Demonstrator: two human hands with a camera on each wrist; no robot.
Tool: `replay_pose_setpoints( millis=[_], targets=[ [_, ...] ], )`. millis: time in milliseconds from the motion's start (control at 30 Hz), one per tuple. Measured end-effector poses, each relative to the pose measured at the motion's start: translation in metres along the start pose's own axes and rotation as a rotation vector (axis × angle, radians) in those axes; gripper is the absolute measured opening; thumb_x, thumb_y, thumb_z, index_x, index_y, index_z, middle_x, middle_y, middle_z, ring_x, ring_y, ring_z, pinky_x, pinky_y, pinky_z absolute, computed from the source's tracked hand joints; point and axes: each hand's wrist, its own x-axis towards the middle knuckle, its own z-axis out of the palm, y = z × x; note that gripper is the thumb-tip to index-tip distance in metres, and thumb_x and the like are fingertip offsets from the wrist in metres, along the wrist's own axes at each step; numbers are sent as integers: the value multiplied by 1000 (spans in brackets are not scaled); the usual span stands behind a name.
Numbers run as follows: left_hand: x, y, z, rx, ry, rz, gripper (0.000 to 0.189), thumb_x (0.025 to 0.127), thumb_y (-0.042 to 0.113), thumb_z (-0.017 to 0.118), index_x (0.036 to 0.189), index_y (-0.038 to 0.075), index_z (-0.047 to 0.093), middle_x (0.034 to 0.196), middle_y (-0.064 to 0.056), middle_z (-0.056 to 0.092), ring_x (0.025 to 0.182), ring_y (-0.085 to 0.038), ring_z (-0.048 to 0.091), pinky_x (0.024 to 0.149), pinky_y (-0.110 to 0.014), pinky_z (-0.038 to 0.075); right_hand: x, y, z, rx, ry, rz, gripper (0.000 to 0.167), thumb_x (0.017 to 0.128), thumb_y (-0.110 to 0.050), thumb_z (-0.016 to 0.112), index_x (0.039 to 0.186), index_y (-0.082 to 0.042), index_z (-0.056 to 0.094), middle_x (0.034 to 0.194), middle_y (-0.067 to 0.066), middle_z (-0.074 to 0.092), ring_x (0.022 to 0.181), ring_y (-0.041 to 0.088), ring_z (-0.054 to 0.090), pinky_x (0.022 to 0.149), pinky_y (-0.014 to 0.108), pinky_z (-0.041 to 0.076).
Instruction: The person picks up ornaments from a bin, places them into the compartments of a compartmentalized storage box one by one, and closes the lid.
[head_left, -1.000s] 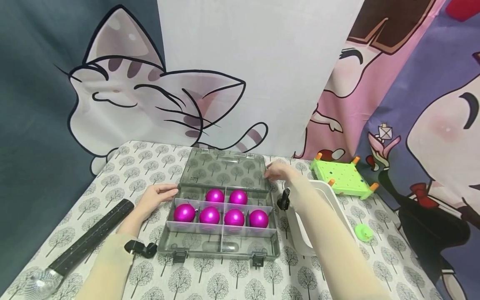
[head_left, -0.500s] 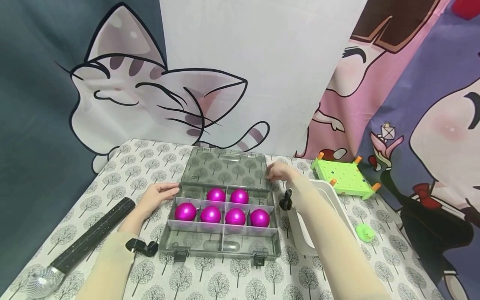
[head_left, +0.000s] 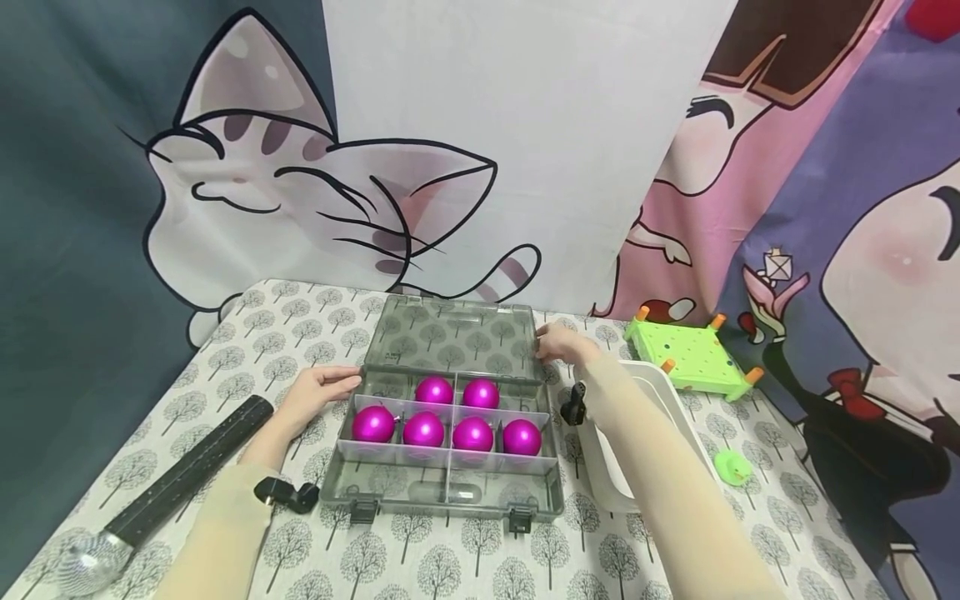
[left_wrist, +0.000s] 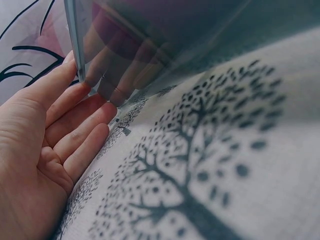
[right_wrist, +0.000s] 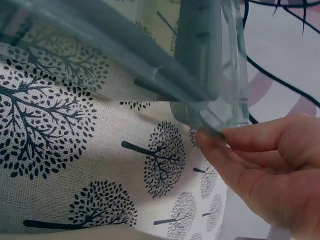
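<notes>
A clear grey plastic storage box [head_left: 382, 482] lies on the table with its lid [head_left: 450, 337] folded back, away from me. Several shiny magenta balls [head_left: 423, 429] sit in its middle and far compartments; the near row holds none. My left hand [head_left: 311, 398] is at the box's left side near the hinge, its fairly straight fingers touching the wall [left_wrist: 75, 45]. At the lid's right edge, my right hand [head_left: 564, 343] pinches the plastic between thumb and index finger, as the right wrist view shows [right_wrist: 265, 165].
Right of the box stands a white plastic bin [head_left: 609, 482], partly under my right forearm. Beyond it are a green pegboard toy [head_left: 686, 357] with orange legs and a small green duck [head_left: 732, 468]. A black tube with a clear dome end [head_left: 191, 467] lies at the left.
The head view has shifted slightly. Both hands stay where they were on the box, and the balls have not moved.
</notes>
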Motion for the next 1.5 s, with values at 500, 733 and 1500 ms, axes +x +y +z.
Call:
replay_pose_setpoints(
  millis=[500,733,1500],
  targets=[
    [1,5,0,-10,-2,-15,50,93,25,67,129,-8,57,135,-30,55,88,-6,70,86,-16,53,-52,-39,-8,80,27,-204,83,72,15,60,148,9,28,135,26,51,93,32,64,79,41,60],
    [0,5,-2,-4,2,-12,49,93,24,67,129,-8,57,135,-29,55,87,-6,70,87,-17,52,-118,-107,14,-39,108,-148,70,76,19,55,141,19,28,138,37,40,104,41,58,88,38,58],
    [-1,2,-1,2,-1,-7,49,93,24,67,129,-8,57,132,-29,56,85,-2,69,85,-13,51,-166,-113,21,-113,301,-333,40,93,1,59,129,11,45,123,29,54,116,44,59,93,41,56]
  ],
)
